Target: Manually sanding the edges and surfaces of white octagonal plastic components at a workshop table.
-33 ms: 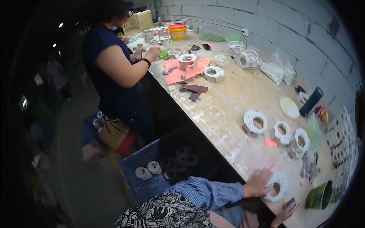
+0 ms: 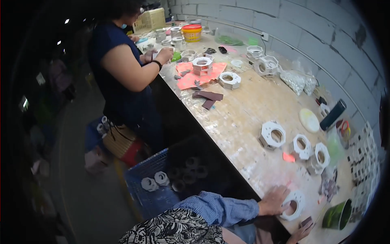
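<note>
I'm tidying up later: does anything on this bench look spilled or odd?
Yes: whitish residue and a pinkish smear mark the tabletop beyond the left hand, whereas barer wood shows farther up the bench.

No legible text or numbers, possible print on yellow bucket (image 2: 191,35), too blurred

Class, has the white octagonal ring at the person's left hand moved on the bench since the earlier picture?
No: the white octagonal ring shows no clear shift either way against the orange scrap lying on the bench.
</note>
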